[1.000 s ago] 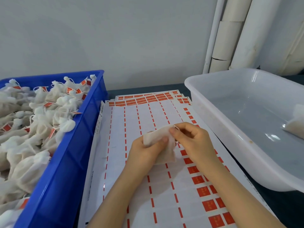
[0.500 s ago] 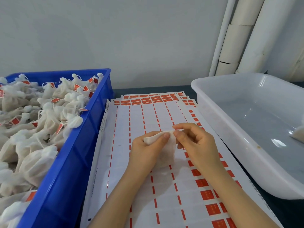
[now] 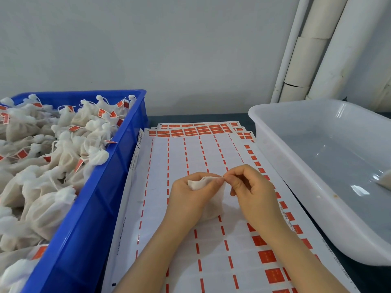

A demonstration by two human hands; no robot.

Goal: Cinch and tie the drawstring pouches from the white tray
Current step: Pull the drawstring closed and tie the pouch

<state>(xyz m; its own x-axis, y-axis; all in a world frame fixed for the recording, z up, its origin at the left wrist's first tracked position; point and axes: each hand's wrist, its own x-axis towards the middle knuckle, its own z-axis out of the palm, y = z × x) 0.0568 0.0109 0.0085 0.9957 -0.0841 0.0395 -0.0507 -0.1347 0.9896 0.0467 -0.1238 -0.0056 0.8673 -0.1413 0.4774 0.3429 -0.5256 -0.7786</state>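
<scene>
Right hand [image 3: 254, 193] has shifted to pinch the mouth of the pouch [image 3: 215, 205]; left hand [image 3: 188, 199] grips it, cinching looks imminent.

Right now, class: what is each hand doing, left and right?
Left hand: grips the pouch.
Right hand: pinches the pouch's mouth.

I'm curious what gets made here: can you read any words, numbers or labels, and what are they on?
No text is legible.
Sticker sheets: edge print and barcode, too small and blurred.
Red stickers: pale marks, unreadable.
Red tags on tied pouches in the blue crate: blurred.
</scene>
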